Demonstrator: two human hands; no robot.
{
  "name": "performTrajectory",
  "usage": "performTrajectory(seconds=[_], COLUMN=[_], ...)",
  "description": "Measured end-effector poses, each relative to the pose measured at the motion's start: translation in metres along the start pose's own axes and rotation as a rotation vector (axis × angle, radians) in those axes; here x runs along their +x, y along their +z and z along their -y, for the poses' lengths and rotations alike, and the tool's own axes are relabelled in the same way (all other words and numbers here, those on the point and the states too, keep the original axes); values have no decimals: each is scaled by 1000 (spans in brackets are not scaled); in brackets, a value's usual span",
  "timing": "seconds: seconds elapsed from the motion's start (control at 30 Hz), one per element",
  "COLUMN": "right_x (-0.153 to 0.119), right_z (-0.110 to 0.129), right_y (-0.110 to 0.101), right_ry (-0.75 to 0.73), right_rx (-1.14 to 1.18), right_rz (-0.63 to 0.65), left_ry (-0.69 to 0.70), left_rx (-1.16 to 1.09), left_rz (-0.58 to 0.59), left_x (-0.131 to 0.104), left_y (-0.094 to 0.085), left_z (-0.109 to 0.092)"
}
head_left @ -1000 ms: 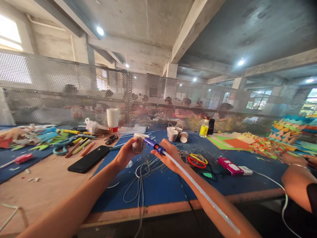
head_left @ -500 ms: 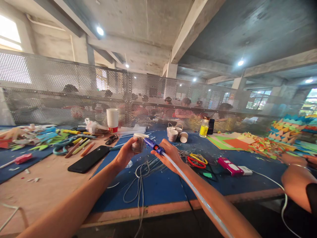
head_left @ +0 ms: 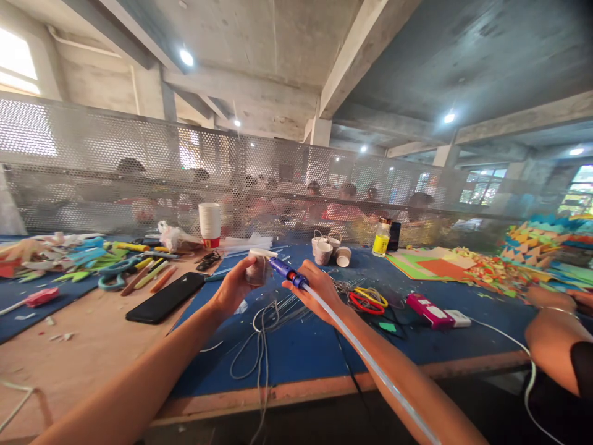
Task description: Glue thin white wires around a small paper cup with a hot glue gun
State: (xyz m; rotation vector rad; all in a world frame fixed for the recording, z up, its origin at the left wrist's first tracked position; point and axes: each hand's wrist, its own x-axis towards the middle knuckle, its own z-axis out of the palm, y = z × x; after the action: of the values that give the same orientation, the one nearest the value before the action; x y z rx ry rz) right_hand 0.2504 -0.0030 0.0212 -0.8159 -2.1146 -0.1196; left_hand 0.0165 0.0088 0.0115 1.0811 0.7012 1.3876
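Note:
My left hand (head_left: 233,287) is wrapped round a small paper cup (head_left: 256,272) with a whitish strip across its top. In my right hand (head_left: 315,289) is a blue glue gun (head_left: 288,272), its nozzle pointing left at the cup's upper edge. Whether the nozzle touches the cup cannot be made out. A long clear glue stick (head_left: 370,360) runs from the back of the gun along my right forearm. Beyond my hands, several small cups (head_left: 323,252) stand on the blue mat (head_left: 301,364), and one lies on its side.
A black phone (head_left: 165,298), scissors (head_left: 115,272) and markers lie to the left, near a paper cup stack (head_left: 210,225). Grey cord (head_left: 264,346) hangs over the front edge. Rightward are red and yellow wires (head_left: 368,301), a pink box (head_left: 429,311), paper pieces and another person's arm (head_left: 553,334).

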Motion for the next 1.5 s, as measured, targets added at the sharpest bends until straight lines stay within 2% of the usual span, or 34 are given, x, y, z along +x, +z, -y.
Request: performTrajectory(seconds=[0.7, 1.03, 1.5], right_x=[0, 1, 1], right_z=[-3, -3, -1], right_y=[0, 1, -4], right_ry=[1, 11, 19], right_rx=[-21, -35, 6], right_rz=[-19, -16, -39], left_ry=[-7, -15, -98], left_rx=[6, -47, -192], left_rz=[28, -2, 0], left_x=[-1, -1, -4], left_y=[-2, 0, -2], left_z=[-1, -5, -11])
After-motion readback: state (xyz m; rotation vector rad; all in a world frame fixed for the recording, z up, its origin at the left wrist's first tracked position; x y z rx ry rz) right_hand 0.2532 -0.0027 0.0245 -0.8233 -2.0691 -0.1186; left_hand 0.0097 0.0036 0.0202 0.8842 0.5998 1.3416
